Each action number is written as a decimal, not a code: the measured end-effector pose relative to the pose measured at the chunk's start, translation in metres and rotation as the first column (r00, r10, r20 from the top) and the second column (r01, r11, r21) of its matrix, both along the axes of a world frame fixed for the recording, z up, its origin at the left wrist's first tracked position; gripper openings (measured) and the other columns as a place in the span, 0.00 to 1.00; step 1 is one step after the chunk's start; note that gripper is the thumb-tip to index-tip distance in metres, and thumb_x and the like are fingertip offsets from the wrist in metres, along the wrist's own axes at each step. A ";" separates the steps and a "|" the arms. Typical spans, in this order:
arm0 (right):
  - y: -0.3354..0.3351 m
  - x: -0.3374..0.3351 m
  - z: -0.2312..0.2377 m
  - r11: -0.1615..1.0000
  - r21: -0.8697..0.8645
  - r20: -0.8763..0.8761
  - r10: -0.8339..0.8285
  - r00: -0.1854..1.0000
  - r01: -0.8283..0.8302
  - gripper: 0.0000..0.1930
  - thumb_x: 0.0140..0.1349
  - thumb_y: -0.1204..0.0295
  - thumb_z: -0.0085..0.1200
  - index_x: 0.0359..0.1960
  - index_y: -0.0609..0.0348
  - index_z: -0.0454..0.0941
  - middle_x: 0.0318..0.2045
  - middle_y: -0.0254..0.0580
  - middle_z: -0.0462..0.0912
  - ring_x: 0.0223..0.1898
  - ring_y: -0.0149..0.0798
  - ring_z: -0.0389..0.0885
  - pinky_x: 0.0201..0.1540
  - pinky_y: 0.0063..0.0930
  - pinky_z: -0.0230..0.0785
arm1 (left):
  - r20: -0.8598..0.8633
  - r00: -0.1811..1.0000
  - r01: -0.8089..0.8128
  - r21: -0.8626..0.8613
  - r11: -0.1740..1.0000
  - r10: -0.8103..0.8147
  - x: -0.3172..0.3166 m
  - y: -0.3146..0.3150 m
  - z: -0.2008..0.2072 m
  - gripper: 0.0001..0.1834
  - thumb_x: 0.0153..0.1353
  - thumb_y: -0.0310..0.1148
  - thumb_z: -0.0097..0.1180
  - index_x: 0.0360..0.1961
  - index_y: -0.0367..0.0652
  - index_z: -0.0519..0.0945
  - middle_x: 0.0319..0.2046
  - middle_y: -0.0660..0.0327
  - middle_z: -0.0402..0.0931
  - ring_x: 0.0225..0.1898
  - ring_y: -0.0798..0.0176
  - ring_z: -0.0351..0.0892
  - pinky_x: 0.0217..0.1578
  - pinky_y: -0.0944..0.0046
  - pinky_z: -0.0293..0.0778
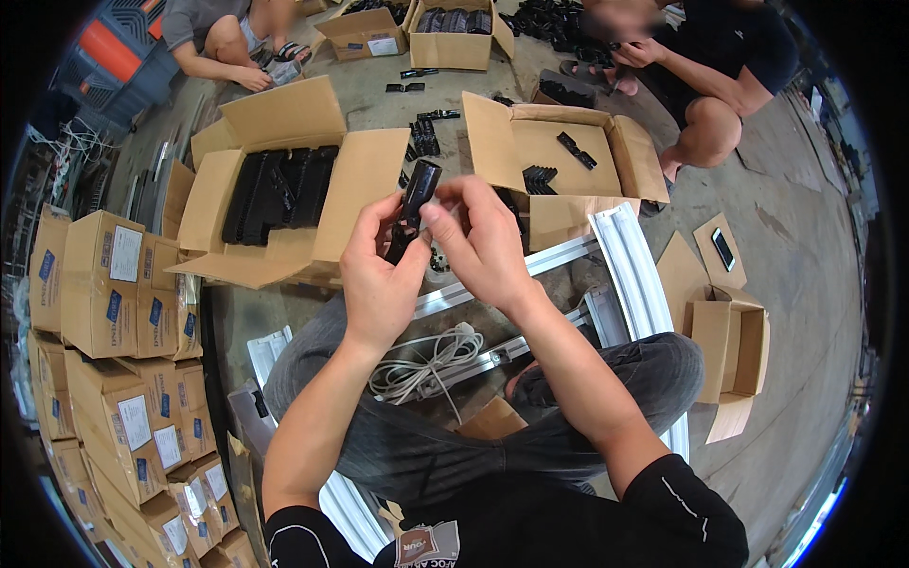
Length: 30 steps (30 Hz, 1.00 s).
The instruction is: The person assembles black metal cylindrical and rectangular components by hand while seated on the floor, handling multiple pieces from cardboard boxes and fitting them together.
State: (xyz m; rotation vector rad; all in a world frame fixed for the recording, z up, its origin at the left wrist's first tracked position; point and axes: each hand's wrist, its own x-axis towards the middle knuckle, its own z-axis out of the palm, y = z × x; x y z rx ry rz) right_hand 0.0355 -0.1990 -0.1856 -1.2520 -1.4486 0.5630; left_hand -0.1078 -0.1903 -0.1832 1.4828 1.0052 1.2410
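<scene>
My left hand (382, 275) is closed round a short, glossy black bracket-like part (418, 189), held tilted up in front of me. My right hand (481, 248) meets it from the right, thumb and fingers pinched together against its side; whatever lies between those fingertips is hidden. Partly behind my hands, a small clear cup (439, 276) holds tiny pieces. Left of my hands, an open carton (365, 180) is packed with rows of similar black parts (284, 194). To the right, another open carton (601, 204) has several loose black parts (576, 150) in it.
White metal rails (634, 275) lie around my legs, with a coiled white cable (440, 364) between them. Stacked cartons (104, 284) line the left. A phone (723, 248) and a small open box (724, 341) are at right. Two people crouch at the far side, near more cartons (454, 52).
</scene>
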 end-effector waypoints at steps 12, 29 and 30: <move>0.000 0.001 -0.002 0.996 0.056 -0.020 0.066 0.998 -0.064 0.09 0.67 0.69 0.55 0.36 0.63 0.74 0.33 0.53 0.78 0.27 0.54 0.78 0.31 0.42 0.70 | 0.054 0.998 -0.013 -0.015 1.000 0.014 0.001 0.001 0.000 0.20 0.60 0.21 0.61 0.55 0.33 0.74 0.42 0.64 0.79 0.42 0.74 0.75 0.45 0.70 0.73; 0.004 -0.001 0.000 0.999 0.012 -0.040 0.032 0.999 -0.032 0.14 0.71 0.66 0.50 0.30 0.63 0.76 0.27 0.51 0.79 0.28 0.56 0.79 0.32 0.42 0.70 | 0.075 0.997 0.005 -0.033 0.999 -0.003 -0.001 0.003 0.001 0.21 0.61 0.21 0.61 0.55 0.33 0.74 0.41 0.64 0.78 0.41 0.74 0.75 0.45 0.72 0.73; 0.005 0.001 -0.002 0.997 0.062 0.015 0.048 0.999 -0.048 0.16 0.72 0.64 0.49 0.29 0.63 0.76 0.27 0.51 0.79 0.28 0.56 0.79 0.32 0.42 0.70 | 0.077 0.997 0.007 -0.032 0.999 -0.004 -0.001 0.003 0.000 0.21 0.61 0.21 0.61 0.55 0.33 0.74 0.41 0.64 0.78 0.41 0.74 0.75 0.45 0.72 0.73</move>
